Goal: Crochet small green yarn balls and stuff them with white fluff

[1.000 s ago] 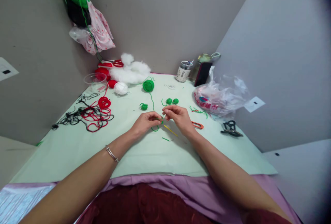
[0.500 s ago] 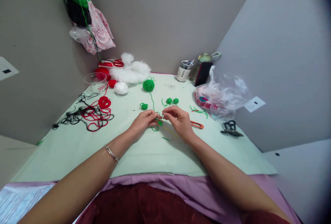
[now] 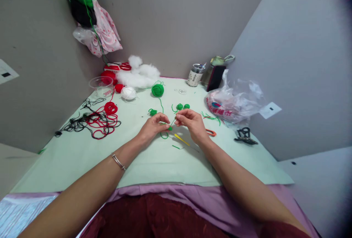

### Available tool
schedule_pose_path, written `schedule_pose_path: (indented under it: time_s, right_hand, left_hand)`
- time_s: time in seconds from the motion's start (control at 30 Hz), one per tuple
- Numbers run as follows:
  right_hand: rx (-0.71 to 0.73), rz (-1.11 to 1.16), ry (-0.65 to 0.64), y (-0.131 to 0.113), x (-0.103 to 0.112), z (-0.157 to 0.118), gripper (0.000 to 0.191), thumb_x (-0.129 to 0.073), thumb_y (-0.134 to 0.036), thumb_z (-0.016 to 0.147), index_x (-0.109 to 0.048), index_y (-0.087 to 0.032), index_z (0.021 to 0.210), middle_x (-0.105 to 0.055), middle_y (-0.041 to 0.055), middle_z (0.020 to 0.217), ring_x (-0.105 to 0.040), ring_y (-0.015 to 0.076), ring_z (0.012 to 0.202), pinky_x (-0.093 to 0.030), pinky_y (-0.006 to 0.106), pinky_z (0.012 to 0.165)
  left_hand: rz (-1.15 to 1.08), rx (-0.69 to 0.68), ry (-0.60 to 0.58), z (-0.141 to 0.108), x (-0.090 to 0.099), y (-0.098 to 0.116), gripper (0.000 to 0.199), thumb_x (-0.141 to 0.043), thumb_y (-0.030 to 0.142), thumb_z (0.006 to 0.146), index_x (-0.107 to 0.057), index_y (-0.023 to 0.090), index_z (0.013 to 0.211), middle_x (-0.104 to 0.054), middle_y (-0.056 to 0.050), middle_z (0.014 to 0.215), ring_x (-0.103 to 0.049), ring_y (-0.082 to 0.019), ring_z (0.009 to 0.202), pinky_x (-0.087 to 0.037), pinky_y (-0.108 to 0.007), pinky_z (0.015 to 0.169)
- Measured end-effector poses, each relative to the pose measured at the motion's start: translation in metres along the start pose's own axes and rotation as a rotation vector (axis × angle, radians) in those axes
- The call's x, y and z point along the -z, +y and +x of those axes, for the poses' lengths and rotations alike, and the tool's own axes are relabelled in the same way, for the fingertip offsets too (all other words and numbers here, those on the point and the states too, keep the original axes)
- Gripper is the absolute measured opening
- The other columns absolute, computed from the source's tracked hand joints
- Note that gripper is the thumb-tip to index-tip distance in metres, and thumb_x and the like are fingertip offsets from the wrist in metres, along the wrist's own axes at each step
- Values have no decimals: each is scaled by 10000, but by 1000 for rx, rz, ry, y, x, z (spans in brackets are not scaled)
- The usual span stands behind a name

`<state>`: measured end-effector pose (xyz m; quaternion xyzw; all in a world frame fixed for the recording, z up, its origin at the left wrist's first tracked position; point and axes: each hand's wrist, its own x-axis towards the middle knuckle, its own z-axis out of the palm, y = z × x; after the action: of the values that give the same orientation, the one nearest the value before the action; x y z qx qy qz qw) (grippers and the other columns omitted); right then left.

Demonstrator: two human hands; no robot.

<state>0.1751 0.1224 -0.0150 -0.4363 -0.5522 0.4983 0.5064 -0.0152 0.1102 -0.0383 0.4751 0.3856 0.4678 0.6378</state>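
My left hand (image 3: pixel 154 126) pinches a small green yarn piece (image 3: pixel 170 128) at the middle of the table. Just to its right, my right hand (image 3: pixel 189 121) is closed with thumb and forefinger together on a thin green strand (image 3: pixel 173 122) that runs up from the piece. A yellow crochet hook (image 3: pixel 182 139) lies below my right hand. Beyond the hands sits a green yarn ball (image 3: pixel 157 90), its yarn trailing toward my left hand. Small green balls (image 3: pixel 179 107) rest behind my right hand, and a short green strand (image 3: pixel 176 147) lies nearer me.
Black and red yarn (image 3: pixel 101 122) tangles at the left. White stuffing (image 3: pixel 141 77) and a clear tub (image 3: pixel 101 87) stand behind it. At the right are an orange cutter (image 3: pixel 211 133), black clips (image 3: pixel 244 136), a plastic bag (image 3: pixel 231 102), a pen jar (image 3: pixel 195 75) and a phone (image 3: pixel 216 78).
My right hand has moved slightly up and away from my left, stretching the strand between them. More of the yellow hook and less of the orange cutter now show.
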Motion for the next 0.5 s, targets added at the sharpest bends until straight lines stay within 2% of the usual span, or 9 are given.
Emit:
schedule_pose_path:
  time_s: [0.1, 0.17, 0.3, 0.4, 0.5]
  right_hand:
    - [20, -28, -4, 1, 0, 0, 300, -814, -453, 761, -699, -193, 857, -727, 15, 696, -717, 176, 652, -611, 328, 673]
    - [55, -65, -9, 1, 0, -1, 258, -783, -432, 799, -696, -199, 869, -726, 16, 703, -714, 179, 661, -610, 335, 682]
    - [186, -184, -46, 1, -6, -10, 158, -739, -378, 857, -713, -222, 856, -730, 29, 769, -707, 198, 734, -595, 357, 741]
    - [292, -297, -126, 2, -11, -19, 83, -743, -331, 860, -760, -250, 862, -760, 57, 877, -707, 226, 842, -569, 375, 819]
    - [353, -380, -203, 1, -13, -24, 74, -718, -300, 880, -786, -274, 889, -774, 73, 932, -705, 235, 879, -549, 367, 820]
  left_hand:
    - [72, 1, -26, -1, 0, 0, 137, -836, 261, 706, -739, 177, 755, -734, -31, 859, -689, -170, 793, -552, -317, 817]
    - [113, 12, -29, -1, 0, -2, 67, -795, 225, 721, -793, 185, 774, -760, -42, 822, -694, -193, 798, -540, -326, 822]
    - [117, 14, -20, -1, -1, -4, 147, -777, 241, 725, -836, 195, 851, -811, -62, 906, -711, -230, 869, -530, -341, 855]
    - [79, 20, -21, -1, -1, -3, 214, -776, 372, 769, -825, 168, 813, -805, -84, 879, -704, -236, 880, -525, -339, 847]
    - [41, 43, -22, -2, -1, 0, 333, -796, 473, 765, -813, 142, 803, -794, -104, 848, -696, -225, 840, -520, -333, 811]
